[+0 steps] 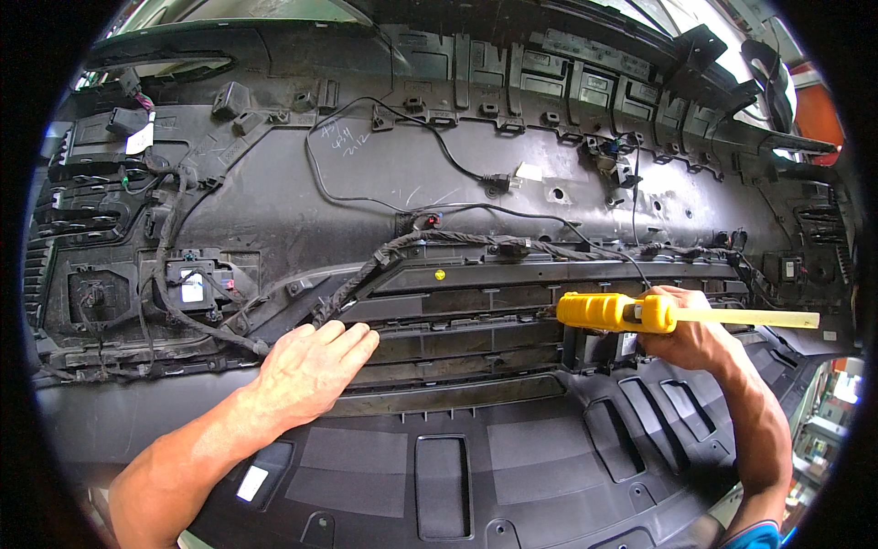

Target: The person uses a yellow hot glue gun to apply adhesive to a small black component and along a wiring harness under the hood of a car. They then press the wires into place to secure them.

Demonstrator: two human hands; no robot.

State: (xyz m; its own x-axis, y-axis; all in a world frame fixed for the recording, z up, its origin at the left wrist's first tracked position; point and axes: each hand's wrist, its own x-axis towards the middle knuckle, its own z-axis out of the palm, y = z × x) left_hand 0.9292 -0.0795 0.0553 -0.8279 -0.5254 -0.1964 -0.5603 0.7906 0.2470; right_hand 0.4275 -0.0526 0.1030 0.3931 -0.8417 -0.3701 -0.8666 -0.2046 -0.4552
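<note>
Car bumper [265, 174], back face toward the wearer, fills most of the view: hard black plastic, smooth and shiny mid-span, ribbed and clipped along the far edge. Lower panel [352, 471] nearest the body: matte, slightly grained, with rectangular recesses. Grille [448, 346] between them, its long thin slats running left to right. Wire bundle [476, 240] along the grille's far edge, dark wrapping, bending down toward the left hand.

Left hand [311, 366] palm down at the grille's left end, fingers straight and together, nothing seen in its grasp; underside hidden. Right hand [681, 339] clenched round the handle of a glue gun [599, 311], over the right part of the grille.

Key relation: the gun's body extends left from the right fist, nozzle pointing toward the left hand, long axis roughly parallel to the slats. Right hand has the gun; left well apart from it. Whether the nozzle touches a slat, cannot tell.

Gun casing: bright yellow, moulded, glossy. Glue stick [750, 317]: pale yellow, straight, waxy-looking, jutting out rightward behind the gun. Smallest: round yellow sticker [440, 274] on the grille's far frame.
</note>
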